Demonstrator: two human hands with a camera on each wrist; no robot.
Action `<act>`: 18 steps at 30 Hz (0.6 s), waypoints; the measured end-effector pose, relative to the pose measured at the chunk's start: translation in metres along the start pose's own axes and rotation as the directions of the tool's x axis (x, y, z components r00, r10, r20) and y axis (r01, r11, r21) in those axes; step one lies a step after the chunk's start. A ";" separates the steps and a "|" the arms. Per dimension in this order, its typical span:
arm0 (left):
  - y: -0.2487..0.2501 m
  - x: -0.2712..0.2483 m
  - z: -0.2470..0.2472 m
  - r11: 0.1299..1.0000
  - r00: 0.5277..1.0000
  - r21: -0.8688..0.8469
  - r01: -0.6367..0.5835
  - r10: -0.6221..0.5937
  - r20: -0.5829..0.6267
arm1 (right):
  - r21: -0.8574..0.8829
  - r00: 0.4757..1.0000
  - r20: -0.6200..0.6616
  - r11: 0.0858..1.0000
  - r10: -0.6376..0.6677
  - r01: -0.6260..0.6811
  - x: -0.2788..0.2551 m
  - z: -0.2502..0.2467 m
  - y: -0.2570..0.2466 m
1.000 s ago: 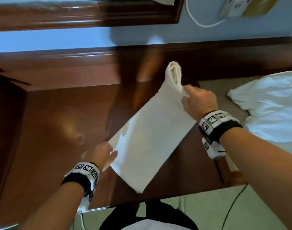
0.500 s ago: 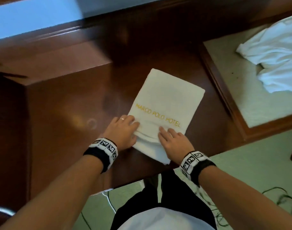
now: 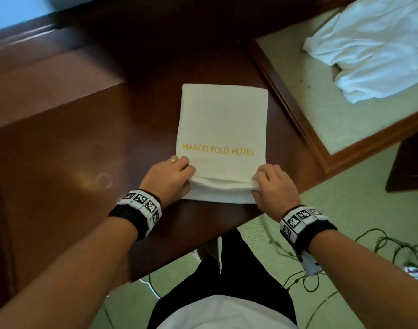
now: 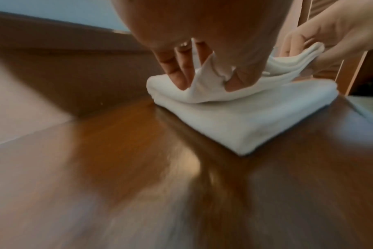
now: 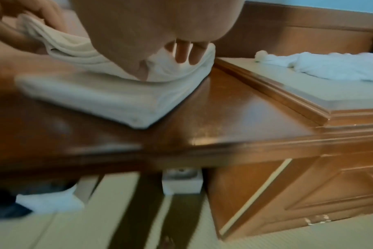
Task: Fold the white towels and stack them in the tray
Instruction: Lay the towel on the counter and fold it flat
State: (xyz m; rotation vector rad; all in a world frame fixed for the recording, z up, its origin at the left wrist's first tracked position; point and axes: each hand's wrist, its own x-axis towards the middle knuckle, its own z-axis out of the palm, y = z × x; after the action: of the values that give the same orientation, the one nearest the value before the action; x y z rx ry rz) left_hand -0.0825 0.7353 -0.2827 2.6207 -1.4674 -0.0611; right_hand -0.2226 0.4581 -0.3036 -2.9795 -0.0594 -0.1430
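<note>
A white towel (image 3: 222,129) with gold "MARCO POLO HOTEL" lettering lies folded on the dark wooden desk (image 3: 72,162), near its front edge. My left hand (image 3: 172,179) pinches the upper layers at the towel's near left corner (image 4: 204,91). My right hand (image 3: 272,186) pinches the same layers at the near right corner (image 5: 164,70). The pinched layers are lifted slightly off the bottom layer (image 5: 100,99). A crumpled pile of white towels (image 3: 379,48) lies in the tray (image 3: 293,110) at the right.
The tray has a raised wooden rim and a pale woven floor (image 3: 322,96). The desk's front edge (image 3: 203,236) runs just behind my hands. Cables (image 3: 393,252) trail over the green carpet below. A wooden cabinet (image 5: 298,193) stands under the tray.
A second ago the towel hung in the air between my hands. It has come down folded on the desk, and my hands have moved apart to its near corners.
</note>
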 end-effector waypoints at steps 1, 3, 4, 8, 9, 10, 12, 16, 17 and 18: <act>0.000 -0.010 0.005 1.000 0.999 -0.012 -0.013 0.013 0.041 | -0.006 0.997 0.068 1.000 -0.028 0.029 -0.008 0.005 -0.002; 0.000 -0.020 0.014 1.000 0.991 -0.022 0.009 -0.006 0.137 | -0.010 0.985 0.171 1.000 -0.016 0.018 -0.016 0.011 -0.004; 0.002 -0.020 0.015 0.999 0.990 -0.027 0.025 -0.021 0.140 | 0.004 0.984 0.176 1.000 0.005 -0.006 -0.014 0.009 -0.005; 0.010 -0.020 0.009 0.998 1.000 -0.060 0.030 -0.030 -0.003 | 0.067 0.996 0.083 0.998 -0.029 0.023 -0.011 -0.002 -0.007; 0.011 -0.026 0.010 0.998 1.000 -0.068 0.000 0.000 0.002 | 0.055 0.993 0.089 0.996 -0.077 0.072 -0.017 -0.002 -0.007; 0.011 -0.031 0.014 0.997 0.999 -0.068 -0.034 0.036 0.034 | 0.032 0.985 0.121 0.992 -0.123 0.120 -0.024 -0.001 -0.005; 0.008 -0.041 0.023 0.995 0.988 -0.051 -0.081 0.087 0.124 | -0.013 0.963 0.200 0.982 -0.181 0.187 -0.041 0.005 0.001; 0.005 -0.025 0.025 0.995 0.987 -0.037 -0.094 0.098 0.129 | -0.060 0.962 0.206 0.979 -0.179 0.195 -0.036 0.013 0.011; 0.007 -0.019 0.024 0.996 0.989 -0.025 -0.085 0.087 0.117 | -0.072 0.965 0.204 0.981 -0.161 0.179 -0.028 0.012 0.012; 0.009 -0.014 0.024 0.998 0.992 -0.019 -0.064 0.065 0.103 | -0.086 0.971 0.197 0.984 -0.137 0.156 -0.020 0.010 0.015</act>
State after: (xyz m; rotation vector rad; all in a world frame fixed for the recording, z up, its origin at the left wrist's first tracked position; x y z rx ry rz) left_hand -0.0999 0.7398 -0.3057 2.5913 -1.5766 -0.2045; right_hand -0.2404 0.4442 -0.3177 -3.0788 -0.3045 0.1273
